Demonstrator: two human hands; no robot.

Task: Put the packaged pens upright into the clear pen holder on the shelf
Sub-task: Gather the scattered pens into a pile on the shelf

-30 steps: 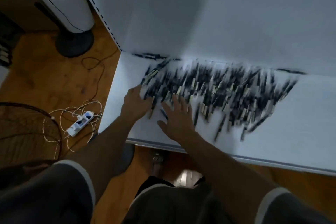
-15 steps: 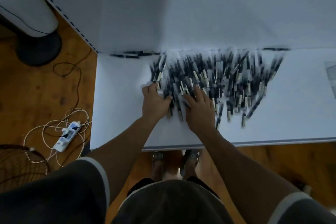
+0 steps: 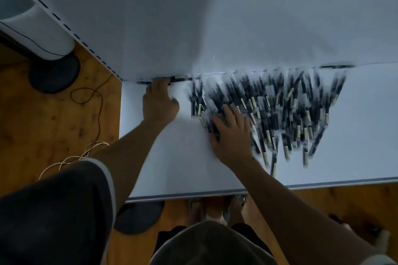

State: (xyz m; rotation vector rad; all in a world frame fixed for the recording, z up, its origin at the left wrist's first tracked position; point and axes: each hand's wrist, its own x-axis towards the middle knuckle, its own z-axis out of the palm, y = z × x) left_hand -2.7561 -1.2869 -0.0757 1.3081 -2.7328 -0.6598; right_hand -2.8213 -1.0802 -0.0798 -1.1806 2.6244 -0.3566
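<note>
White sheet-metal shelf, flat, with a white back panel rising behind it; it carries the whole stock.

Item 1, heap of black packaged pens in clear sleeves with pale label ends: lying flat and overlapping, mostly pointing front to back, spread from the back panel toward the shelf's front lip. None stands upright. The task is judged barely begun, at the gathering stage.

Item 2, stray pens: a short dark row left of the heap, lying end to end in the seam under the back panel, apart from the main mass.

Item 3, left hand: left of the heap, reaching to the back, fingertips on the stray pens, thumb out toward the heap. Probable purpose is to fetch the strays in. Its grip cannot be told, because the fingertips blur into the dark pens and pinch or mere touch is undecided.

Item 4, right hand: on the heap's near left corner, palm down, fingers spread and straight, grip apart, clamped on nothing. Probable purpose is to pin the loose edge so the sleeves do not slide.

Item 5, clear pen holder: not in view; place unknown.

Item 6, white cylindrical appliance on a black round base: on the brown wooden floor, well left of the heap.
</note>
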